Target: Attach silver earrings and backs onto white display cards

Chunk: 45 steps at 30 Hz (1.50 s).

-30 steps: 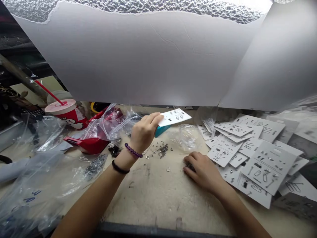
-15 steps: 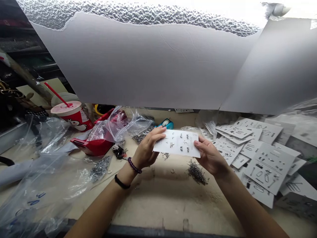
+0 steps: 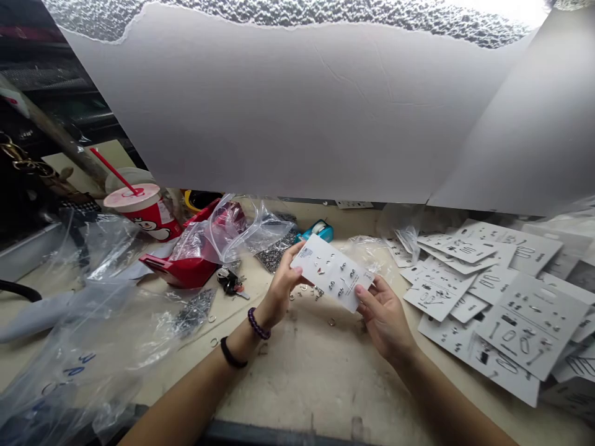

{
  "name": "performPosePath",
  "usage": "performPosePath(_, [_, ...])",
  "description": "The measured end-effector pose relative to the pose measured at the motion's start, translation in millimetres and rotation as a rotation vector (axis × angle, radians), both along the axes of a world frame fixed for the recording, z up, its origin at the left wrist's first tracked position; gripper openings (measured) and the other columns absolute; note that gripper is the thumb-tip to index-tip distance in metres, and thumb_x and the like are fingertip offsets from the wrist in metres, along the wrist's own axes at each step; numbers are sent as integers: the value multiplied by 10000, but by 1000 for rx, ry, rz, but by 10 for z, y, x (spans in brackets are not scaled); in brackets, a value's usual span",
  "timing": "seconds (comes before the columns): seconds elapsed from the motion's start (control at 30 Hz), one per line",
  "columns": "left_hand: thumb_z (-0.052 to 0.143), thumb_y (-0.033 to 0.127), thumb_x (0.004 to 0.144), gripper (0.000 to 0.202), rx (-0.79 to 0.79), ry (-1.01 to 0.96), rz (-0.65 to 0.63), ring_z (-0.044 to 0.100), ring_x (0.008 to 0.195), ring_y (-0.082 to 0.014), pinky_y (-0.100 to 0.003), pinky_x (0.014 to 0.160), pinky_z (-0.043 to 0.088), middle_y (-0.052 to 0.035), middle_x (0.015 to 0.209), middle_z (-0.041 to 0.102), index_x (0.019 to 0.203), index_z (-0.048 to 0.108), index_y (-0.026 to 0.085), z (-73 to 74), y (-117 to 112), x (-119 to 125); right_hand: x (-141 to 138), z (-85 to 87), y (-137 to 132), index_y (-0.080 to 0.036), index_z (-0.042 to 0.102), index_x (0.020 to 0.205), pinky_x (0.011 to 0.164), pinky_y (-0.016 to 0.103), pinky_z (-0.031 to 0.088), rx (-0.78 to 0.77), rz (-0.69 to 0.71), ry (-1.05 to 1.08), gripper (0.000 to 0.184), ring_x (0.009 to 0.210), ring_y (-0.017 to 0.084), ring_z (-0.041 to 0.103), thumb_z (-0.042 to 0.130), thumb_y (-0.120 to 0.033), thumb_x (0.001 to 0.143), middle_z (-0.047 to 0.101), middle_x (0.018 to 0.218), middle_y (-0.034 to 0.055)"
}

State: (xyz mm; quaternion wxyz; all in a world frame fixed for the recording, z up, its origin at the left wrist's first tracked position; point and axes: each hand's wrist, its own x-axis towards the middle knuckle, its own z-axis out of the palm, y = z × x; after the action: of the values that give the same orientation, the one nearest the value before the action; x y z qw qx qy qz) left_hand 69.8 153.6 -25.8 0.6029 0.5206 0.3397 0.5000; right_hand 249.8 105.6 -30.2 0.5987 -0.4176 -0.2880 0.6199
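The fingers of the left hand (image 3: 282, 292) and the right hand (image 3: 383, 322) pinch a white jewellery card (image 3: 331, 272) between them, narrowly closed on its short ends, with the right thumb lying on the card's near face. The card is held up above the workbench (image 3: 302, 387), tilted, with its left end farther away, and small metal pieces are mounted on it. Both forearms reach in from the near edge and angle toward each other, wrists bent. A purple beaded bracelet (image 3: 258, 324) and a black band (image 3: 231, 354) circle the left wrist. Loose metal rings (image 3: 331, 321) lie on the bench below the card, a teal tape dispenser (image 3: 316, 231) sits beyond it, and overlapping printed cards (image 3: 530, 325) spread to the right.
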Motion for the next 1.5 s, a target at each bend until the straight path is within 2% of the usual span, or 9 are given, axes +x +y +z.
performPosePath(0.13, [559,379,759,256,-210,-83,-18,544,645,-123,-223,541,464,-35,746,589,833,562,133,70,-5,54,54,28,6,-237,584,980,570,201,505,4,88,-12,305,728,129,603,693,-307,705,653,891,14])
performPosePath(0.3, [527,389,784,233,-223,-112,-62,520,554,-104,-229,500,473,-15,684,566,803,559,159,76,10,30,100,34,12,-259,582,1001,684,291,520,17,202,-61,300,825,171,595,653,-364,729,627,983,26])
performPosePath(0.5, [433,199,856,231,805,487,204,526,814,-139,-258,631,518,-56,939,495,1023,589,230,-44,-4,-15,133,9,52,-238,504,1118,914,349,422,24,-84,-274,403,1087,200,481,608,-399,764,533,1148,51])
performPosePath(0.67, [508,78,782,417,1364,809,121,510,936,-155,-288,794,495,-42,1060,465,1135,524,300,-73,-104,-4,159,89,64,-227,532,1097,735,323,502,38,134,-53,333,921,201,581,568,-370,799,602,1061,63])
performPosePath(0.87, [478,328,787,592,714,434,-77,365,1190,-304,-491,925,400,-156,1316,307,1327,263,213,-58,-192,85,174,80,51,-259,585,1024,709,277,501,161,-11,-172,252,879,158,581,611,-291,776,627,1017,17])
performPosePath(1.03, [464,368,832,378,-74,270,-343,612,794,-176,-295,625,520,-121,1001,591,1145,439,158,-45,-155,168,192,97,52,-250,532,1106,718,330,514,229,22,-305,315,901,179,575,574,-311,799,606,1034,40])
performPosePath(1.2, [536,296,798,302,-122,168,-40,629,767,-144,-264,650,521,-93,983,618,1051,479,140,54,-79,140,408,180,84,-174,589,966,578,303,494,189,21,-723,245,658,143,560,553,-347,796,601,789,44])
performPosePath(1.4, [532,285,800,276,-98,126,118,638,768,-145,-271,666,533,-67,927,633,1023,470,136,125,-64,111,596,222,72,-224,651,798,600,293,444,318,664,-1309,153,701,156,547,518,-299,801,589,819,29])
performPosePath(1.5, [528,279,800,264,-91,133,109,635,749,-142,-290,673,540,-70,943,628,1015,476,134,126,-83,127,562,202,43,-224,645,771,581,270,431,339,724,-1465,126,729,164,547,519,-220,777,572,829,30])
